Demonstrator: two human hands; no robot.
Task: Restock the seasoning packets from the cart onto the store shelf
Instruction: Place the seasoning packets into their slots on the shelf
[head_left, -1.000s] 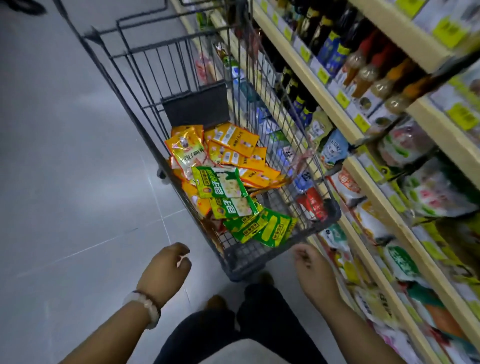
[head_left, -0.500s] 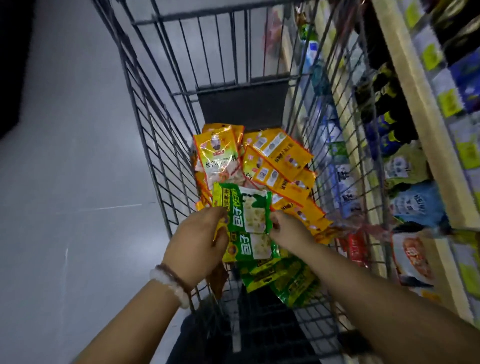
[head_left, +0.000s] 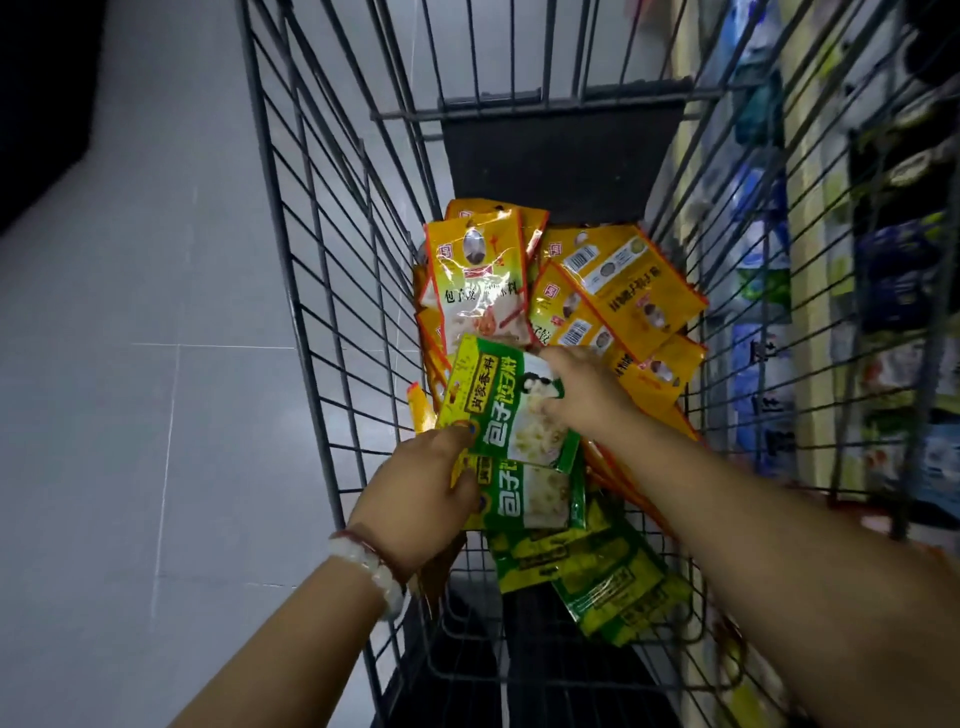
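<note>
Pickup is the step in hand — left hand (head_left: 415, 499) and right hand (head_left: 584, 395) have their fingers clamped on the top green packet (head_left: 506, 410), near in the cart (head_left: 332, 291), so next it probably lifts right toward the shelf (head_left: 810, 208).

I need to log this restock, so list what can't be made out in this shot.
- Shelf goods, head view: blurred and seen through the cart's wire side; labels unreadable.
- Lower green packets: print too blurred to read.
- Orange packets: the pile overlaps itself, so no count.
- Right hand on the top green packet: fingertips hidden behind it.
- Left hand: fingers tucked under the packets.
</note>
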